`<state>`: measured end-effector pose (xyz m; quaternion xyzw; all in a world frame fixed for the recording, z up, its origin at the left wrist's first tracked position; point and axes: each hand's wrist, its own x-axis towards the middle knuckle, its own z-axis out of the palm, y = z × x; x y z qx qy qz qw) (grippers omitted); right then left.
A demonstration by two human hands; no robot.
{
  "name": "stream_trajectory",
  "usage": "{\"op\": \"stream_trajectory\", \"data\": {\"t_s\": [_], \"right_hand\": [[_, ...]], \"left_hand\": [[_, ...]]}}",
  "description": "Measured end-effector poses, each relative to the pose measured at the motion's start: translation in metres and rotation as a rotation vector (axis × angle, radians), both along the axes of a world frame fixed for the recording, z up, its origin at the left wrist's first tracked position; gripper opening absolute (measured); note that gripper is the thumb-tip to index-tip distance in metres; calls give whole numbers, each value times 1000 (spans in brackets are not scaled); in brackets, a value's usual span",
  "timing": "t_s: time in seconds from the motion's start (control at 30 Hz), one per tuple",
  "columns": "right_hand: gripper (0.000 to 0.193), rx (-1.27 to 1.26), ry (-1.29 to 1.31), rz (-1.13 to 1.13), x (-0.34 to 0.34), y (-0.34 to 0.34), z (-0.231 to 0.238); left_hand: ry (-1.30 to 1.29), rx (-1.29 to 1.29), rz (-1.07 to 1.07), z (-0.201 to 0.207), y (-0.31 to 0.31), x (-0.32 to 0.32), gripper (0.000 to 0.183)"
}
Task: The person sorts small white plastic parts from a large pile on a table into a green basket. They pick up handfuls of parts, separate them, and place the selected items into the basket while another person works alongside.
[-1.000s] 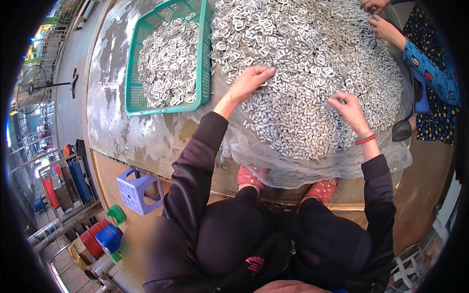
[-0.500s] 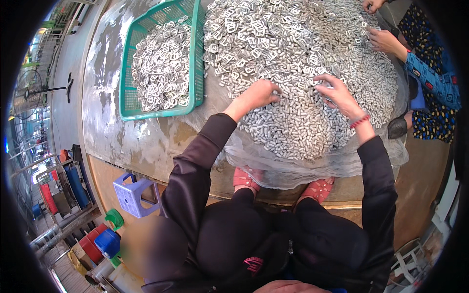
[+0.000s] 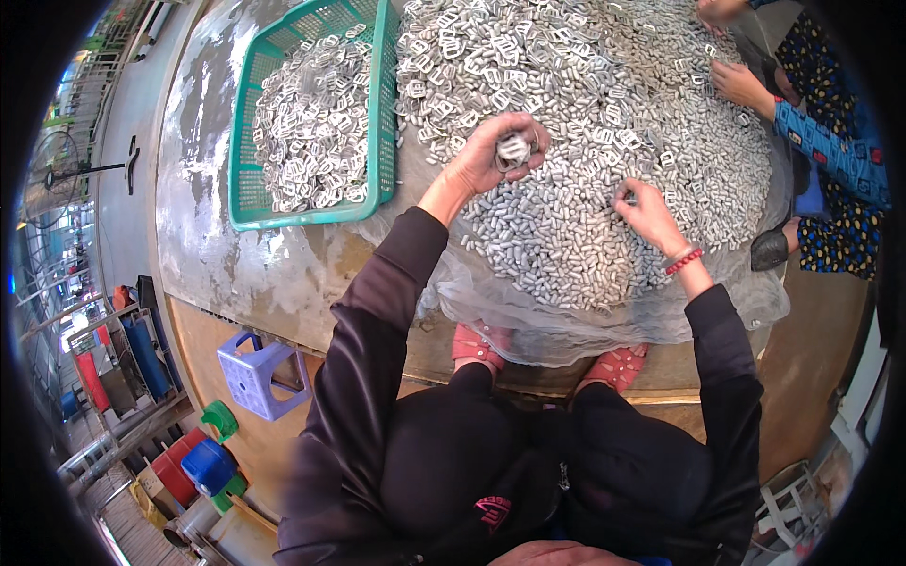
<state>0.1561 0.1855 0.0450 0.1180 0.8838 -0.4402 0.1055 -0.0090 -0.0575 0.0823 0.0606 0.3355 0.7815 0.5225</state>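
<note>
My left hand is raised over the near part of the heap, palm turned up. Its fingers curl around metal slide buckles; how many is hidden. My right hand is lower and to the right, close above small grey metal pellets, thumb and fingers drawn together. Whether anything is between those fingertips I cannot make out. Loose buckles lie mixed with pellets across the far part of the heap. More buckles fill a green plastic basket left of the heap.
Clear plastic sheeting lies under the heap on a worn metal table. At the far right, another person's hands work at the heap's edge. A purple stool stands on the floor at left, near a blue container.
My left hand has lifted and turned palm up, showing the buckles in it. My right hand has moved slightly down and its fingers have closed together.
</note>
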Motion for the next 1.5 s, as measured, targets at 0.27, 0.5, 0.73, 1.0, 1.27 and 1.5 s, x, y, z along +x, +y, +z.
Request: {"op": "stream_trajectory", "data": {"t_s": [0.27, 0.5, 0.73, 1.0, 1.27, 1.5], "right_hand": [[10, -1022, 74, -454, 10, 50, 76], [19, -1445, 158, -342, 30, 74, 76], [25, -345, -275, -597, 70, 125, -6], [48, 553, -33, -283, 97, 93, -45], [44, -235, -133, -358, 55, 26, -4], [56, -604, -31, -146, -14, -36, 21]], "left_hand": [[692, -549, -158, -41, 51, -5, 21], [1799, -820, -304, -76, 72, 20, 30], [339, -374, -169, 2, 40, 16, 18], [-142, 181, 52, 22, 19, 13, 12], [-115, -38, 17, 17, 31, 16, 27], [115, -290, -41, 22, 31, 29, 25]]}}
